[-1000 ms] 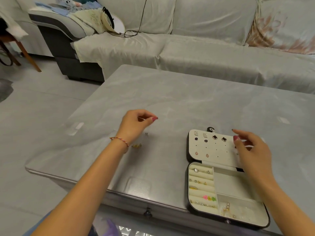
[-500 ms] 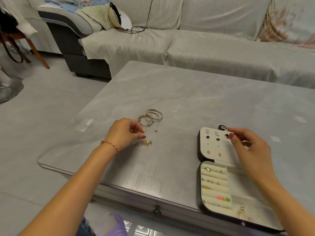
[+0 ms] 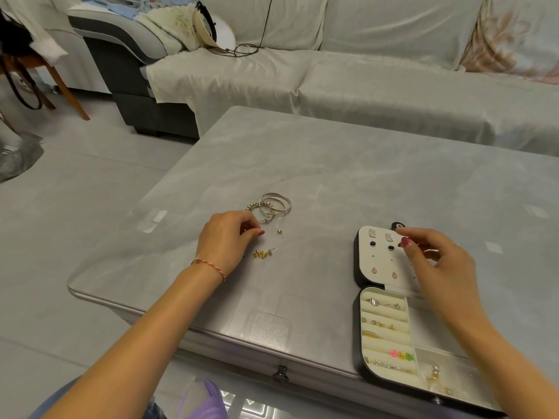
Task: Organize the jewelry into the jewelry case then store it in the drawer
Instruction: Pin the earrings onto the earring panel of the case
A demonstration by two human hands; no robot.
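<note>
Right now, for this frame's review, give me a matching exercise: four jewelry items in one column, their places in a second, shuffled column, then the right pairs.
Items
1. silver bangles
2. small gold earring pieces
3. pink drop earrings
4. neon pink and green pieces

Places
A. pinned on the jewelry case lid panel, bottom row
B. on the table, beyond the left hand
C. in a ring-roll slot of the case's lower half
D. loose on the table, just right of the left hand

Pairs: 1-B, 2-D, 3-A, 4-C
</note>
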